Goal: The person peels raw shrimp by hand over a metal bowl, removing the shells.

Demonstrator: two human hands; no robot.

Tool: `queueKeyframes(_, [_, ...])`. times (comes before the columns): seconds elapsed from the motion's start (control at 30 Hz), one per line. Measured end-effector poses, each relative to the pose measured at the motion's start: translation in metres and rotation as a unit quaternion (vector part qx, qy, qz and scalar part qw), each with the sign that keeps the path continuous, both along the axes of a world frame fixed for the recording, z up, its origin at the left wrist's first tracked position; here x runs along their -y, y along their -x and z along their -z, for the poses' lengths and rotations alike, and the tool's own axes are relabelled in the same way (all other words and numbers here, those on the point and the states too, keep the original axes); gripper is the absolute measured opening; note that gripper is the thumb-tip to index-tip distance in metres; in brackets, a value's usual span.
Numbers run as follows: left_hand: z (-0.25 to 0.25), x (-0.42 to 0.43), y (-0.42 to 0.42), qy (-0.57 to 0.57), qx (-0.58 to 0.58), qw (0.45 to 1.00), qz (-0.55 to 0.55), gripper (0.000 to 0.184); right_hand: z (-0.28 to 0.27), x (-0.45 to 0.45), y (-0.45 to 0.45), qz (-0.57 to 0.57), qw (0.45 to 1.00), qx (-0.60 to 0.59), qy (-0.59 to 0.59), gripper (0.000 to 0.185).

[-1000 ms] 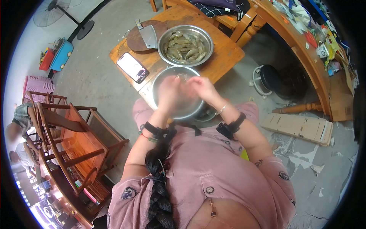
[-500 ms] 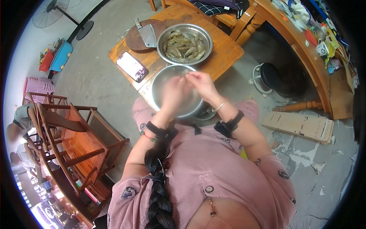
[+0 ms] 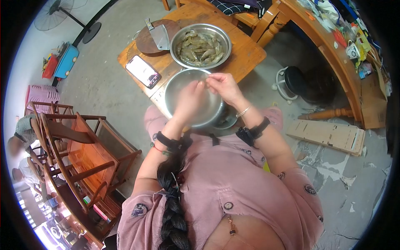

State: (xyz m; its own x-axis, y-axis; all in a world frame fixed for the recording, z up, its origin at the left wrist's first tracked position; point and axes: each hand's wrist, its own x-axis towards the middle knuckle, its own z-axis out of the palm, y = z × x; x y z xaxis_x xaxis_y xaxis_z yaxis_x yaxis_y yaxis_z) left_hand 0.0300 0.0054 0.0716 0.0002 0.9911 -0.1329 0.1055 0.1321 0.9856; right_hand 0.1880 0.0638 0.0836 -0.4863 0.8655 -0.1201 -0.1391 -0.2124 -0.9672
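Over a metal basin (image 3: 171,89) at the near table edge, my left hand (image 3: 191,100) is closed and blurred, its fingertips close to those of my right hand (image 3: 224,87). My right hand is pinched with the thumb against the fingers. Whatever is between the fingertips is too small and blurred to name. Just beyond the basin, a metal bowl (image 3: 228,48) holds several raw shrimp (image 3: 200,49) in liquid. To the left, a cleaver (image 3: 160,38) lies on a round wooden board (image 3: 143,41). A phone (image 3: 143,71) with a lit screen lies on the wooden table (image 3: 246,52).
A black stool (image 3: 296,81) and flat cardboard (image 3: 327,136) are on the floor at right. Wooden chairs (image 3: 89,166) stand at left, with people (image 3: 26,129) beyond them. A fan (image 3: 66,14) and blue bin (image 3: 66,60) are at upper left.
My right hand has gone from more spread fingers to a pinch and moved slightly up. My left hand stays over the basin, its fingertips shifting slightly. The camera view has shifted a little.
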Motion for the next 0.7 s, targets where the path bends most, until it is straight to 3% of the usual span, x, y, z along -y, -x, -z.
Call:
queueKeyframes(0.2, [-0.010, -0.006, 0.003, -0.014, 0.001, 1.000, -0.021, 0.034, -0.009, 0.003, 0.003, -0.008, 0.996, 0.024, -0.088, 0.019])
queueKeyframes(0.7, [-0.028, -0.007, 0.002, 0.069, 0.136, 0.987, 0.053, 0.032, -0.005, -0.001, -0.003, 0.001, 0.997, 0.020, -0.068, 0.016])
